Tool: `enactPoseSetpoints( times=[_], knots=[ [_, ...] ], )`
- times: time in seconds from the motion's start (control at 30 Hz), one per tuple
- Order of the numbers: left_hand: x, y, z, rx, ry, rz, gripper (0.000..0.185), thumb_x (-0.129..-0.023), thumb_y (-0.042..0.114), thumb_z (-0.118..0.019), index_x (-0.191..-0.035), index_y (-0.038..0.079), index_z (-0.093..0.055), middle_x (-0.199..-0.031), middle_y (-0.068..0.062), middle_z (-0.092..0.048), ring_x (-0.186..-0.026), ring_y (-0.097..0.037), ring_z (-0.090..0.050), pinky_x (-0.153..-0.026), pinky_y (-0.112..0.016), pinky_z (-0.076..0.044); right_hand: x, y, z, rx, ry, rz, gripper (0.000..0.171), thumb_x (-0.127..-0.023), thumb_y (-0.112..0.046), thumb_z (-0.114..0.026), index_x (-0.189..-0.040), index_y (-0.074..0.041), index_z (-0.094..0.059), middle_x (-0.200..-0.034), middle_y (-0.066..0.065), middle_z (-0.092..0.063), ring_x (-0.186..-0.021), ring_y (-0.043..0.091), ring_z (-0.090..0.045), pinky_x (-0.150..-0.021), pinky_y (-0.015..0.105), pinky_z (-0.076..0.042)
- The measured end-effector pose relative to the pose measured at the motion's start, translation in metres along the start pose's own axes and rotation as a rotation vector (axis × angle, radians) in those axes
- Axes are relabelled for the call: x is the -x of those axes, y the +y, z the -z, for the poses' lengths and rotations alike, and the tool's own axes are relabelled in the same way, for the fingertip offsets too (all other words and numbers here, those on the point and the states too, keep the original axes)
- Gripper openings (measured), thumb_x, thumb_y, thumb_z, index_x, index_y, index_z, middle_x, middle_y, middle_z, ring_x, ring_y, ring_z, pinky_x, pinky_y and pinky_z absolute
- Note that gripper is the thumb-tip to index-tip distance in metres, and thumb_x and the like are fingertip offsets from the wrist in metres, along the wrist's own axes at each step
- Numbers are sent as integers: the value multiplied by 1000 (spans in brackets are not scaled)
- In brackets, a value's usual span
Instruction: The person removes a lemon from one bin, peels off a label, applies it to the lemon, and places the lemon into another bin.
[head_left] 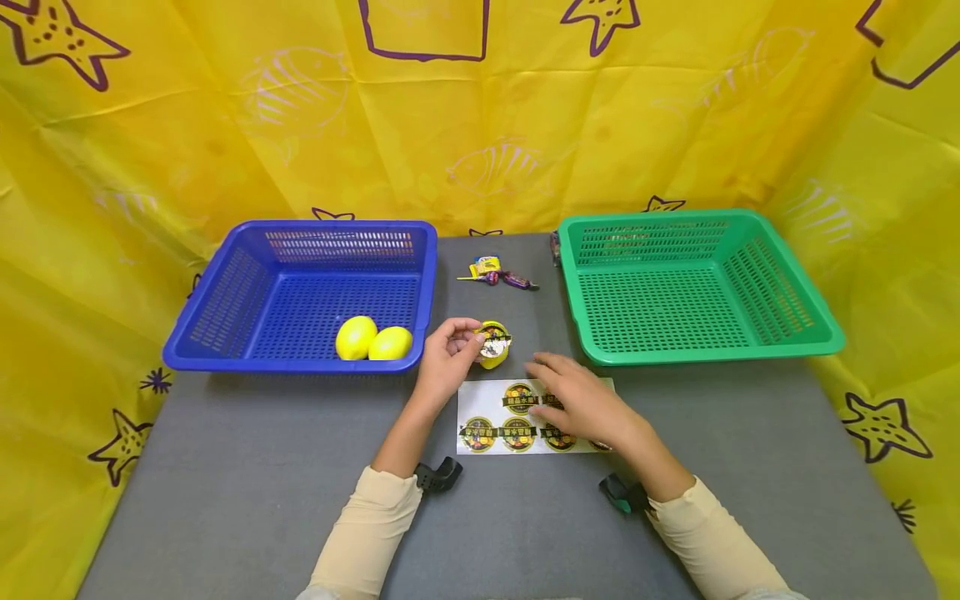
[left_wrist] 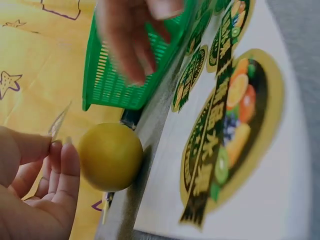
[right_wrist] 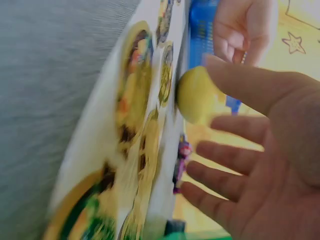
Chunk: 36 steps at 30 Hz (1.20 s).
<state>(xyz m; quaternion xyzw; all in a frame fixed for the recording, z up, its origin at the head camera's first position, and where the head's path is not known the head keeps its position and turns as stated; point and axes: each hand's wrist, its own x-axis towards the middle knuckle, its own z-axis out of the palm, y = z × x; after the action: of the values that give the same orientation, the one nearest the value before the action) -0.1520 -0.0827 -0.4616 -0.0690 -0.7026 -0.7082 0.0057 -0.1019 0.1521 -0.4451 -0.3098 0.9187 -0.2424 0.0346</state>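
My left hand (head_left: 448, 358) pinches a round fruit-label sticker (head_left: 496, 340) by its edge, between thumb and fingertips. In the left wrist view the sticker (left_wrist: 60, 121) shows nearly edge-on. Just beyond it a yellow lemon (head_left: 492, 362) sits on the grey table, partly covered by the sticker in the head view. My right hand (head_left: 581, 400) hovers over the right part of a white sticker sheet (head_left: 471, 400), its fingers spread and holding nothing, as the right wrist view confirms. Several round black-and-gold labels (head_left: 517, 433) are on the sheet; the right hand hides some.
At the left stands a blue basket (head_left: 300, 365) with two lemons (head_left: 356, 337) inside. A green basket (head_left: 712, 358) stands at the right. Between them, toward the back, lie several small wrapped candies (head_left: 487, 267). A yellow patterned cloth (head_left: 480, 108) hangs behind the table.
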Motion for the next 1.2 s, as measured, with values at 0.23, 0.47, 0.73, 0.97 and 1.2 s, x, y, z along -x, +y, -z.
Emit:
enactPoseSetpoints(
  times=[0.23,0.47,0.73,0.97,1.2],
  knots=[
    [-10,-3,-3,-15,66,-13,28,-93,-6,-65,-120,-11,-57,-89,-15,-56,-66,-15,-55,-58,-21,-52,-41,4,-4,-255,60,-180,76,-92,-31,-75,-150,1,-40,-147,22,-46,-125,36,-53,-101,50,-46],
    [-13,-9,-2,-10,74,-30,28,-93,-6,-65,-120,-11,-57,-91,-23,-55,-65,-15,-50,-53,-17,-43,-68,8,-15,-431,49,-280,82,-89,-27,-79,-154,-2,-35,-146,22,-44,-93,24,-60,-80,38,-52],
    [-12,1,-2,-13,52,-46,25,-91,-11,-63,-115,-15,-57,-87,-25,-56,-64,-14,-51,-54,-17,-43,-82,8,-23,-439,87,-285,73,-84,-22,-83,-147,-6,-48,-134,16,-55,-83,21,-58,-71,33,-50],
    [-14,-7,0,29,36,-10,25,-92,-11,-62,-116,-16,-56,-86,-23,-57,-61,-15,-49,-50,-17,-41,-83,10,-25,-451,95,-271,72,-83,-20,-85,-145,-8,-51,-126,13,-59,-82,20,-59,-71,32,-51],
    [-15,-12,-1,106,38,40,25,-93,-7,-64,-117,-11,-57,-85,-9,-56,-59,-10,-49,-48,-18,-41,-83,11,-24,-456,93,-266,72,-83,-19,-84,-145,-7,-50,-118,14,-60,-81,20,-58,-69,32,-51]
  ],
)
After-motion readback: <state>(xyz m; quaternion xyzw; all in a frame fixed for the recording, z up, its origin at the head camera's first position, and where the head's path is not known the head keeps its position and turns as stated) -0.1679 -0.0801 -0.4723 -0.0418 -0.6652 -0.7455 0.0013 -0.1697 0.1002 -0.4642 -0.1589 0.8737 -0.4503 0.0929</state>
